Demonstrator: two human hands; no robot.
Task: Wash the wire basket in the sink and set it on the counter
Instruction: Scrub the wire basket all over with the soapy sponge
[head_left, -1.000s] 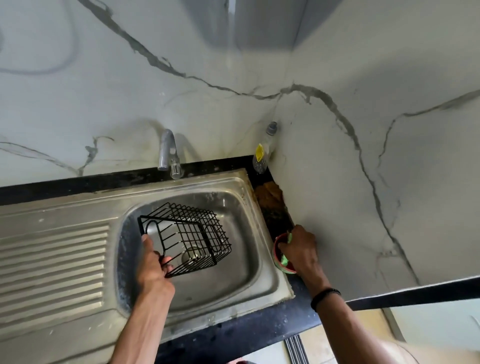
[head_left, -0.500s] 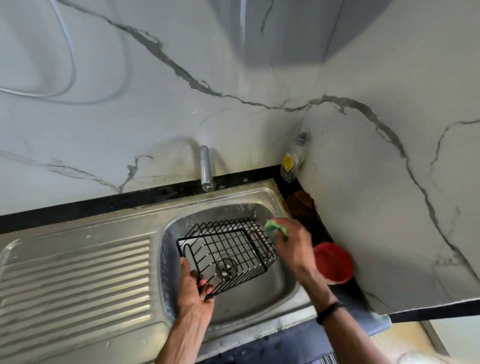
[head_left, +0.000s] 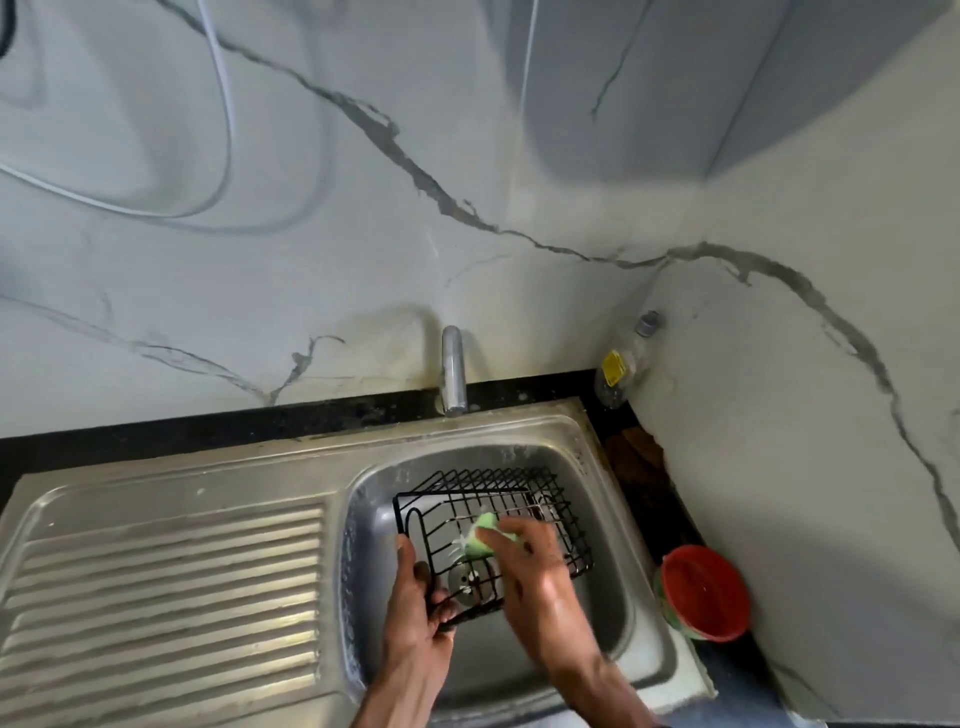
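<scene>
Wire basket (head_left: 498, 512) sits tilted inside the sink (head_left: 631, 618) bowl, above the drain, open side turned toward the person. Left hand (head_left: 418, 603) grasps the basket's near-left rim wire, fingers curled round it. Right hand (head_left: 530, 564) pinches a green sponge (head_left: 485, 540) and presses it against the mesh near the basket's middle; white suds show at the sponge's edge. Tap (head_left: 452, 371) stands behind the bowl; no water stream is visible. Judgement: the scrubbing stage is under way, with rinsing and placing on the tabletop (head_left: 641, 457) not yet done. Risks: wet, soapy wire held by one corner only could slip or pivot under the sponge's push, dropping the basket against the steel; sponge fibres could snag on wire crossings and tear; far walls and underside may be missed if the basket is not turned. Red bowl (head_left: 704, 592) stands on the dark tabletop just right of the sink, within reach of an elbow or a swinging basket. Against the frame half a second earlier: the right hand with the sponge was at the basket's far-right corner and is now over the middle of the mesh; the left hand's grip is unchanged; the basket lies somewhat flatter.
</scene>
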